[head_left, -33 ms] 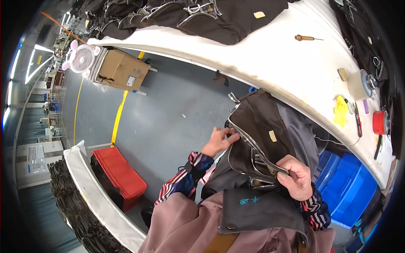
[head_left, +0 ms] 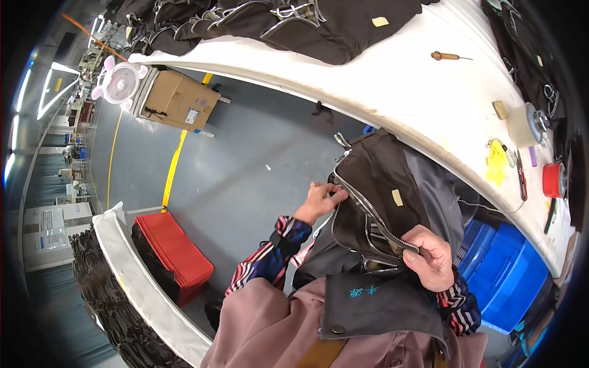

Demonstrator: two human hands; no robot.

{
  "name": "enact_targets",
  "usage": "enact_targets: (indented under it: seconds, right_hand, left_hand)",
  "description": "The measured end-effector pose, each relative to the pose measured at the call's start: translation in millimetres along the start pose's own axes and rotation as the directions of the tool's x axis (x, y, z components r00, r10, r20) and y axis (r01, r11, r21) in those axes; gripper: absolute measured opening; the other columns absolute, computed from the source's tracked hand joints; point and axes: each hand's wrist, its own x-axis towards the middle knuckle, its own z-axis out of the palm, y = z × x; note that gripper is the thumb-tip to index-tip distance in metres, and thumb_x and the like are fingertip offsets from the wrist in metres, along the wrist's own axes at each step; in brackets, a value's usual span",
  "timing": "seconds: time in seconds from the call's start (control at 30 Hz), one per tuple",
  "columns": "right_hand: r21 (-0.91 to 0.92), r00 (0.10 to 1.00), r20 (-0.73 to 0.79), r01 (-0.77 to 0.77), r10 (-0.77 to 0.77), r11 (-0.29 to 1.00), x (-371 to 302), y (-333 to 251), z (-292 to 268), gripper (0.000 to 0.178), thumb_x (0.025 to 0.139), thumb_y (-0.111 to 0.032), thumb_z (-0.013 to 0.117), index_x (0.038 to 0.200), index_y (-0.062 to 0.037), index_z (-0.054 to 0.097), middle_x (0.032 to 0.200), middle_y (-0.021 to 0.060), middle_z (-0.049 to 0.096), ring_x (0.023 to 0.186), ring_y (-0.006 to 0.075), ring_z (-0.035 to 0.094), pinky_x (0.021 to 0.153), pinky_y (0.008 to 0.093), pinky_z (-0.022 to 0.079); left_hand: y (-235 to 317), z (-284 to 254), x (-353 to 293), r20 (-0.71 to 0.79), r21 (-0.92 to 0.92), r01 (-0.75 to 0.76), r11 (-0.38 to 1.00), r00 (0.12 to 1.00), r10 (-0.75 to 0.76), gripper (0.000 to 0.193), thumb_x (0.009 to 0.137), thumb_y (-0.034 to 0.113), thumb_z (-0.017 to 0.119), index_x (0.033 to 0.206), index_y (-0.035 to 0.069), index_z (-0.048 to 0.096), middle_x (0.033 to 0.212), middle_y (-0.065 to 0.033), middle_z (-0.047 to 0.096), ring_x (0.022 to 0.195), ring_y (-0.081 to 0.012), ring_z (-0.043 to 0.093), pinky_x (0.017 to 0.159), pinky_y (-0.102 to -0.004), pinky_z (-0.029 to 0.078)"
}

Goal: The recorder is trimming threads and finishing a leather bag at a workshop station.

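Note:
A dark brown fabric bag (head_left: 383, 162) lies across my lap, with its opening gaping. A silver metal zipper (head_left: 371, 208) edges that opening, and a small cream tag (head_left: 397, 197) sits on the panel beside it. My left hand (head_left: 321, 201) pinches the bag's left edge between thumb and fingers. At the zipper's near end, my right hand (head_left: 431, 259) is closed on the edge, thumb on top. Inside the opening some striped or plaid lining shows. What lies under the fingertips is hidden.
Ahead and right stands a white table (head_left: 392, 86) with more brown bags (head_left: 325, 37), an awl (head_left: 451, 56), a yellow scrap (head_left: 496, 162) and a red roll (head_left: 553, 180). A blue crate (head_left: 509, 276) is at my right, a red bin (head_left: 175, 248) at my left. Further off are a carton (head_left: 178, 101) and fan (head_left: 121, 84).
Both hands keep their grip on the bag, with hardly any movement. A faint shadow now lies across the floor, and the dark shape by the table's edge looks different.

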Motion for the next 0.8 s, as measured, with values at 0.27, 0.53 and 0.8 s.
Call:
enact_targets:
  seconds: [0.27,0.53,0.8]
  right_hand:
    - [0.0,0.927,-0.368,0.073,-0.068,0.997,-10.3,10.4,-9.0,0.004,0.085,-0.002,0.05,0.082,-0.0001,0.051,0.084,0.002,0.049,0.067,0.005,0.041,0.06,0.0174,0.032]
    - [-0.47,0.948,-0.296,-0.036,-0.119,0.882,16.2,-19.0,-7.6,0.024,0.075,-0.001,0.063,0.093,-0.0013,0.048,0.078,0.0072,0.055,0.069,0.0107,0.055,0.064,0.0225,0.043]
    - [-0.692,0.921,-0.162,0.15,-0.354,0.706,92.7,-40.2,-2.4,0.011,0.084,-0.009,0.054,0.092,-0.0014,0.056,0.053,0.0166,0.045,0.045,0.0301,0.05,0.044,0.0339,0.036]
  left_hand:
    - [30.5,-27.4,-24.8,-0.365,-0.405,-0.301,0.863,0.919,0.15,0.011,0.083,0.015,0.058,0.087,0.005,0.056,0.119,-0.0112,0.036,0.123,-0.0214,0.027,0.099,-0.031,0.023]
    - [116.8,-30.0,-80.0,-0.485,0.027,-0.592,0.806,0.697,0.528,0.011,0.087,0.013,0.053,0.084,0.003,0.05,0.083,-0.0018,0.047,0.077,-0.0121,0.04,0.075,-0.0241,0.033]
    - [134.8,-35.4,-95.2,-0.264,-0.604,-0.497,0.623,0.863,0.432,0.014,0.089,0.019,0.053,0.091,0.006,0.049,0.089,0.0039,0.054,0.08,-0.0042,0.046,0.076,-0.0219,0.036]
